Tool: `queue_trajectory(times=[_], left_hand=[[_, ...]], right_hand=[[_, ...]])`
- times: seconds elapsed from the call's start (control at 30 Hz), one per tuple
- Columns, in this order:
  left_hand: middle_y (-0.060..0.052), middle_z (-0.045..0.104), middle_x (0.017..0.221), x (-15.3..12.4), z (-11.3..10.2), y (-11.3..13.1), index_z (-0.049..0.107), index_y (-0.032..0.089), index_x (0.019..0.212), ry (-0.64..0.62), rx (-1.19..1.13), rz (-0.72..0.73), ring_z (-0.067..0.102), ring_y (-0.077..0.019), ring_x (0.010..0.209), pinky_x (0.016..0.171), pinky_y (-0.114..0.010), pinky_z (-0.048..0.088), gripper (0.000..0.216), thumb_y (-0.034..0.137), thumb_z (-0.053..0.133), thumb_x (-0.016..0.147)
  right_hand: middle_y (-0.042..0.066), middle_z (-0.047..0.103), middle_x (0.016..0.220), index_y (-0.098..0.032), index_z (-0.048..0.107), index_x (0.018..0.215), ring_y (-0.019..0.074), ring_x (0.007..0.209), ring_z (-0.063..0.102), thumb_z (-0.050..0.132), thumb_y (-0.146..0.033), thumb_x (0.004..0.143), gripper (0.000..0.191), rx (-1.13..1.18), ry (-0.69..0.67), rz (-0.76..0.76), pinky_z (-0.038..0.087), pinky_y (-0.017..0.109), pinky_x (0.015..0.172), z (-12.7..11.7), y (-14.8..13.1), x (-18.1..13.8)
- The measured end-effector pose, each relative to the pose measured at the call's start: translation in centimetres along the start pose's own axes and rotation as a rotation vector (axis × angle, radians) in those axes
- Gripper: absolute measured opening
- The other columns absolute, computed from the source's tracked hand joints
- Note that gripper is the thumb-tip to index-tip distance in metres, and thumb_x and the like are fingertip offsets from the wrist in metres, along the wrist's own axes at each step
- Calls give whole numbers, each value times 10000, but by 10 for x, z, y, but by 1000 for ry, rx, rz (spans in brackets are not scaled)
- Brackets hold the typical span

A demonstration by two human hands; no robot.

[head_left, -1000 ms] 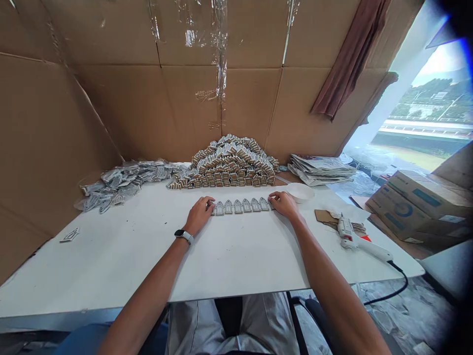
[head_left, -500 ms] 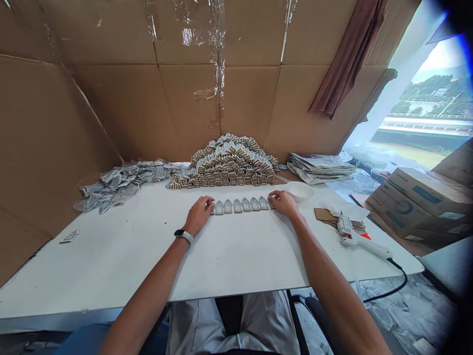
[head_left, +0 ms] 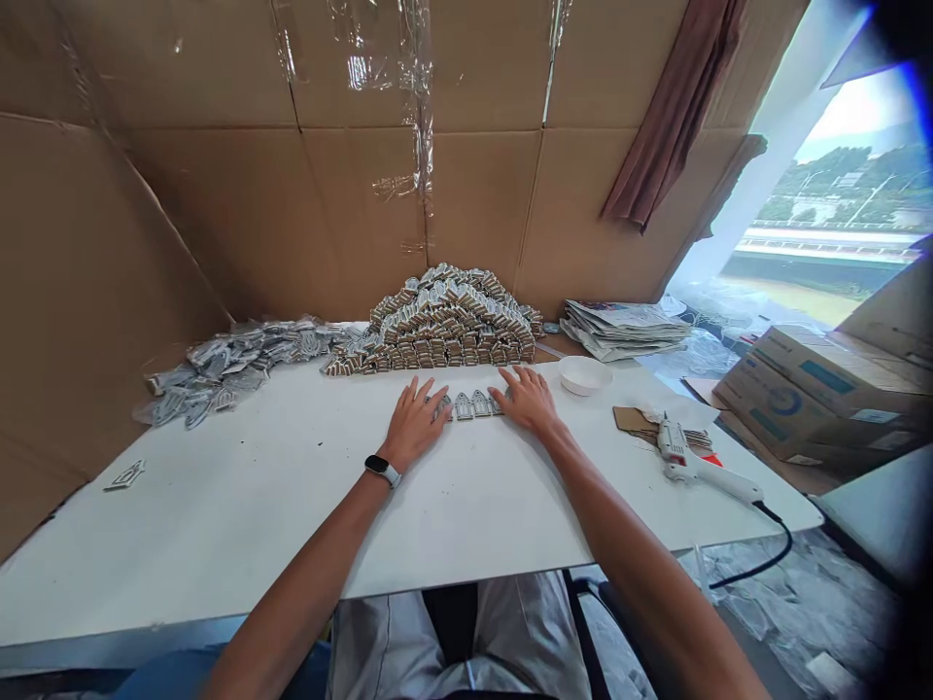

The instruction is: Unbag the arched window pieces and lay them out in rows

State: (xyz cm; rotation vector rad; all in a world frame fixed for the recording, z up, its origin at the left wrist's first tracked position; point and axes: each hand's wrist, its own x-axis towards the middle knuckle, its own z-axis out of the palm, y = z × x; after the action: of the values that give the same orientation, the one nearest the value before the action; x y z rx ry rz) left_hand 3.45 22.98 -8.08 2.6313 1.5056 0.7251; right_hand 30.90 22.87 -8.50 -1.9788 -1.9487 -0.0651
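Note:
A row of small grey arch-shaped pieces [head_left: 479, 403] lies flat on the white table [head_left: 466, 506]. Over the left end of this row rests my left hand [head_left: 417, 420], fingers spread, covering some pieces. My right hand [head_left: 526, 399] lies over the right end, its fingers stretched out too, and hides the pieces beneath. Only the middle pieces show between the hands. Neither hand grips anything that I can see. Just behind the hands rises a large stacked pile of similar pieces [head_left: 456, 321] with brown edges.
At the left lies a heap of plastic-wrapped grey pieces [head_left: 240, 365], with one loose piece [head_left: 125, 475] nearer. On the right are a white bowl [head_left: 584, 375], folded newspapers [head_left: 627, 329], cardboard pieces [head_left: 633, 420] and a corded glue gun [head_left: 704, 469]. Cardboard boxes [head_left: 794, 394] stand beyond.
Both hands have moved inward over the row, from pinching its two ends to lying with fingers spread on it. Fewer pieces show between them. The view has shifted slightly.

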Motion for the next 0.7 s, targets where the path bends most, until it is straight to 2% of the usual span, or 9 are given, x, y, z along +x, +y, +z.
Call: queue_trajectory(times=[0.1, 0.2, 0.3, 0.5, 0.7], left_hand=[[-45, 384, 1752, -2, 4, 8, 523, 314, 1625, -101, 52, 9, 160, -373, 1670, 1354, -581, 141, 616, 610, 386, 1102], [-30, 265, 1797, -6, 4, 13, 364, 360, 1706, -195, 101, 0, 99, -377, 1679, 1351, -620, 86, 716, 709, 311, 1083], [-21, 196, 1812, -11, 3, 17, 279, 395, 1727, -226, 98, 11, 59, -378, 1681, 1342, -649, 53, 776, 778, 279, 1053], [-37, 192, 1811, -16, 2, 23, 290, 399, 1724, -269, 40, -6, 59, -415, 1674, 1323, -684, 13, 841, 840, 310, 1008], [-23, 217, 1807, -15, 0, 23, 326, 419, 1708, -300, 15, -21, 79, -409, 1675, 1318, -683, 0, 834, 853, 314, 997]], right_hand=[[138, 326, 1764, -278, 392, 1695, 395, 1630, 227, 360, -774, 1058, 808, -19, -41, -12, 153, 607, 1303, 6, -7, 0], [121, 254, 1795, -302, 333, 1720, 417, 1651, 159, 297, -874, 1006, 915, -23, -81, -13, 108, 635, 1308, 9, -9, -1], [113, 196, 1812, -312, 289, 1733, 420, 1663, 96, 254, -917, 977, 969, -20, -111, -10, 77, 636, 1313, 11, -7, -1], [121, 193, 1811, -287, 267, 1741, 408, 1666, 87, 239, -924, 972, 999, -2, -187, 2, 60, 616, 1319, 18, -5, -2], [113, 216, 1807, -286, 310, 1728, 401, 1665, 87, 230, -914, 979, 980, 15, -221, 8, 49, 616, 1314, 17, -6, -2]])
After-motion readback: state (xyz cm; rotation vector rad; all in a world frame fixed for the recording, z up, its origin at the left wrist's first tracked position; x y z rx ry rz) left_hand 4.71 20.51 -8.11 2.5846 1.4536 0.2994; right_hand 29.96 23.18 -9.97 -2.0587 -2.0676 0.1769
